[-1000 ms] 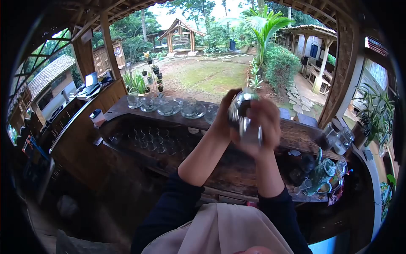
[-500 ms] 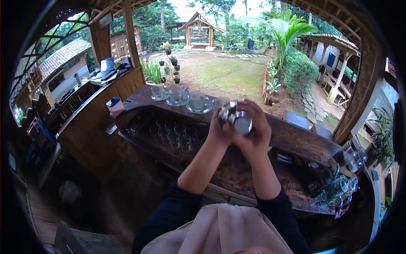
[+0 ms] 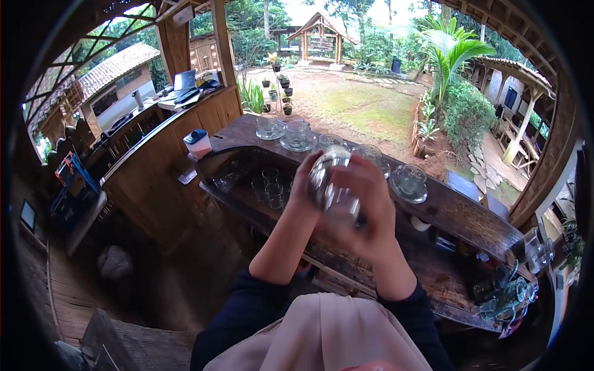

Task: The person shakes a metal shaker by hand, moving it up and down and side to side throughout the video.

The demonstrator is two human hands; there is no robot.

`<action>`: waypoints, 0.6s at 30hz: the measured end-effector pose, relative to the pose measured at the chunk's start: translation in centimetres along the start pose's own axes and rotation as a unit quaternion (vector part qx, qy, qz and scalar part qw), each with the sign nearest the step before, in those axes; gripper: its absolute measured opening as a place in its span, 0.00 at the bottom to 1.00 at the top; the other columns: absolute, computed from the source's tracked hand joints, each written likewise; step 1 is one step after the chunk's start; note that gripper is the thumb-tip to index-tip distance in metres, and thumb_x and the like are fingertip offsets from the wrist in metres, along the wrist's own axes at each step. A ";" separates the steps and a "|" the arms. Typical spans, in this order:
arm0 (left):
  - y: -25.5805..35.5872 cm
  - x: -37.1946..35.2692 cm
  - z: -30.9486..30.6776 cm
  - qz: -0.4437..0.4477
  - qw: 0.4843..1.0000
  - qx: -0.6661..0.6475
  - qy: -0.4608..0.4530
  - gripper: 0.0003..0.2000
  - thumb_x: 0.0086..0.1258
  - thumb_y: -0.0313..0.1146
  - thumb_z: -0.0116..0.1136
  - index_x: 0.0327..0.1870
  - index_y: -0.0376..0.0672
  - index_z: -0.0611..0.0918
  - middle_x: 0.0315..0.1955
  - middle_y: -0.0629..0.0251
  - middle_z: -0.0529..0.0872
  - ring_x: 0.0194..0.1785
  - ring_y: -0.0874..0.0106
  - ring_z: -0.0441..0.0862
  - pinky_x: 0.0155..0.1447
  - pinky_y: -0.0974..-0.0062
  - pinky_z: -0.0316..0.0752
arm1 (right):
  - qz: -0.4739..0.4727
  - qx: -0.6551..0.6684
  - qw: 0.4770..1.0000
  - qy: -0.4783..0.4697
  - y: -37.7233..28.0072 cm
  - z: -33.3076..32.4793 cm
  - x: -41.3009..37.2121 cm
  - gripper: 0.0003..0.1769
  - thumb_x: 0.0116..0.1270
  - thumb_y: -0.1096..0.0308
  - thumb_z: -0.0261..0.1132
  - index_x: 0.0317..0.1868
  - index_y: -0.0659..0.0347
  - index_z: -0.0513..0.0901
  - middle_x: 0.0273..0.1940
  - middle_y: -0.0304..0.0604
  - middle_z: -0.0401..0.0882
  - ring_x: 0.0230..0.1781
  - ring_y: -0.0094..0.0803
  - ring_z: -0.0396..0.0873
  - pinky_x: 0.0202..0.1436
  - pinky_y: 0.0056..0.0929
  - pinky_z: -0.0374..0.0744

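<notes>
Between my two hands, in front of the dark wooden counter (image 3: 458, 210), is a shiny metal cocktail shaker (image 3: 321, 176), tilted and smeared by motion. My left hand (image 3: 301, 188) wraps its left side. On the right side, the fingers of my right hand (image 3: 378, 207) curl over it, partly blurred. Behind the hands, glass cups on glass saucers line the counter's upper ledge, among them one cup (image 3: 297, 131) to the left and another (image 3: 409, 177) to the right. Several drinking glasses (image 3: 270, 185) stand in the recess below.
A clear container with a dark blue lid (image 3: 197, 142) sits at the ledge's left end. Glass jars (image 3: 536, 250) and greenish glassware (image 3: 515, 297) crowd the right end. A laptop (image 3: 184, 80) rests on the side counter. Beyond lies a garden.
The view has turned left, so the counter and garden appear farther right. Both hands still grip the shaker, whose tilt has changed. More cups on the ledge now show.
</notes>
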State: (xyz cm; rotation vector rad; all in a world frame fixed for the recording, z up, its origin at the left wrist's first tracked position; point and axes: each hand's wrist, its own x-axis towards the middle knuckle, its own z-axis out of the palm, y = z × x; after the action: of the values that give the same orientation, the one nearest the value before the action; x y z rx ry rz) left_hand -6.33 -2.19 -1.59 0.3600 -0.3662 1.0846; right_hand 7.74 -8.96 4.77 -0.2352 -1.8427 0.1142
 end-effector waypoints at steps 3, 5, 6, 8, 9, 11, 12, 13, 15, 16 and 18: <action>-0.8 -2.6 6.1 -0.042 0.992 0.092 -0.069 0.31 0.65 0.54 0.49 0.61 0.37 0.67 0.54 0.40 0.73 0.54 0.51 0.76 0.56 0.54 0.75 | -0.302 -0.059 0.951 -0.003 -3.7 0.4 -1.4 0.19 0.54 0.66 0.65 0.49 0.45 0.80 0.48 0.30 0.79 0.57 0.29 0.73 0.60 0.38 0.66; -2.0 -2.4 4.9 0.115 0.944 0.174 -0.258 0.31 0.66 0.55 0.49 0.62 0.39 0.67 0.55 0.39 0.72 0.56 0.51 0.75 0.56 0.54 0.75 | -0.439 -0.030 0.893 0.092 -2.4 2.6 -1.5 0.19 0.56 0.64 0.62 0.50 0.45 0.79 0.51 0.29 0.78 0.60 0.24 0.70 0.59 0.39 0.65; -0.6 -2.5 3.6 0.051 0.965 0.164 -0.197 0.31 0.66 0.54 0.49 0.61 0.38 0.67 0.55 0.41 0.72 0.56 0.51 0.75 0.55 0.55 0.76 | -0.438 -0.029 0.893 0.095 -1.2 3.0 -2.1 0.19 0.56 0.64 0.62 0.50 0.45 0.79 0.51 0.29 0.78 0.60 0.24 0.70 0.59 0.39 0.65; 1.1 -2.2 2.1 0.017 0.996 0.093 0.003 0.27 0.67 0.51 0.49 0.57 0.36 0.71 0.51 0.48 0.76 0.52 0.56 0.78 0.52 0.59 0.77 | 0.007 0.177 0.979 -0.102 1.2 3.1 -3.6 0.23 0.50 0.58 0.67 0.48 0.53 0.79 0.55 0.39 0.75 0.59 0.37 0.71 0.60 0.42 0.67; 3.7 -1.6 -1.5 -0.050 0.996 0.055 0.042 0.23 0.67 0.48 0.48 0.53 0.36 0.74 0.46 0.54 0.81 0.46 0.62 0.81 0.50 0.62 0.78 | -0.062 -0.027 0.998 -0.015 2.8 3.9 -1.6 0.26 0.47 0.55 0.67 0.48 0.56 0.78 0.52 0.45 0.76 0.56 0.46 0.71 0.60 0.46 0.67; 2.7 -1.8 -3.6 0.139 0.968 0.141 0.157 0.20 0.67 0.45 0.48 0.50 0.38 0.75 0.41 0.57 0.83 0.42 0.65 0.83 0.50 0.63 0.79 | 0.060 0.009 0.998 0.018 4.1 5.6 -1.3 0.28 0.45 0.56 0.69 0.48 0.57 0.78 0.50 0.45 0.77 0.54 0.49 0.72 0.58 0.48 0.67; 1.8 -2.6 -1.4 0.157 0.958 0.182 0.155 0.19 0.68 0.43 0.46 0.51 0.38 0.75 0.42 0.57 0.83 0.42 0.65 0.83 0.49 0.62 0.79 | 0.037 0.002 0.999 0.012 2.6 5.4 -1.0 0.26 0.46 0.57 0.68 0.47 0.56 0.79 0.49 0.45 0.77 0.53 0.48 0.72 0.57 0.47 0.68; 3.1 -3.4 -1.9 0.011 0.999 0.030 0.027 0.20 0.69 0.43 0.45 0.53 0.36 0.74 0.47 0.54 0.81 0.49 0.61 0.80 0.52 0.60 0.78 | 0.007 -0.006 1.000 0.005 1.2 4.9 -0.4 0.25 0.46 0.58 0.68 0.47 0.56 0.79 0.49 0.44 0.78 0.53 0.48 0.73 0.57 0.47 0.68; 2.0 -3.8 4.1 -0.002 0.989 0.124 0.079 0.23 0.69 0.45 0.46 0.56 0.35 0.71 0.51 0.50 0.78 0.56 0.55 0.76 0.56 0.57 0.75 | -0.124 -0.081 0.983 -0.111 -2.8 3.5 -0.2 0.13 0.50 0.63 0.67 0.38 0.47 0.83 0.45 0.33 0.80 0.50 0.35 0.77 0.52 0.40 0.73; 2.6 -4.3 4.1 -0.057 0.994 0.096 -0.016 0.27 0.69 0.49 0.47 0.59 0.33 0.68 0.54 0.48 0.75 0.60 0.50 0.71 0.58 0.53 0.73 | -0.301 -0.035 0.952 -0.042 -3.2 4.2 -0.6 0.12 0.49 0.63 0.67 0.38 0.40 0.83 0.44 0.31 0.80 0.49 0.32 0.75 0.55 0.42 0.67; 1.7 -3.9 3.1 0.057 0.962 0.173 -0.205 0.31 0.68 0.52 0.48 0.61 0.34 0.65 0.54 0.46 0.73 0.60 0.51 0.71 0.58 0.55 0.74 | -0.424 -0.008 0.898 0.115 -2.8 6.6 -0.7 0.11 0.50 0.66 0.66 0.37 0.43 0.82 0.43 0.28 0.79 0.47 0.26 0.77 0.52 0.35 0.70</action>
State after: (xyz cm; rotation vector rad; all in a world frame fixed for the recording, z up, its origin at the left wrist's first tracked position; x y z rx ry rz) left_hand -9.89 -5.97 -0.43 0.8934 -0.5709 1.1872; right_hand 1.27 -11.58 2.85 0.5350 -1.5650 -0.5162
